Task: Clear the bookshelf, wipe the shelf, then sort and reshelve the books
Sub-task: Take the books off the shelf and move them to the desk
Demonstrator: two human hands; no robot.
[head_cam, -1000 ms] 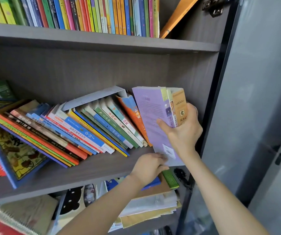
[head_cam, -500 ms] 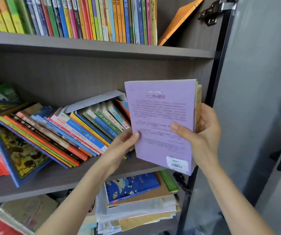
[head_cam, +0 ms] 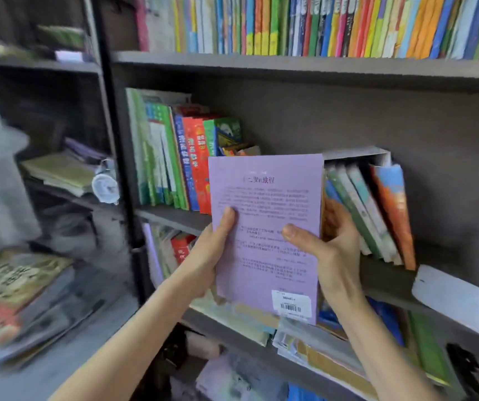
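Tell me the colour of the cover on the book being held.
Pale purple, seen in the head view.

Light: moderate, soft and even; source not in view. Sharpest at the grip: the purple book (head_cam: pixel 264 227) shows a legible title, though its small print is smeared. Left of the grip, heavy blur covers the clock (head_cam: pixel 105 186) and the stacked books (head_cam: pixel 15 293), with a washed-out pale patch further left. Above the grip, dim shade lies beneath the upper shelf (head_cam: pixel 305 65). Right of the grip, shelf lines bend.

To your left: second dark shelf unit (head_cam: pixel 44 65), small white clock (head_cam: pixel 105 185) on its middle shelf; black upright post (head_cam: pixel 108 91) just beside. Blurred.
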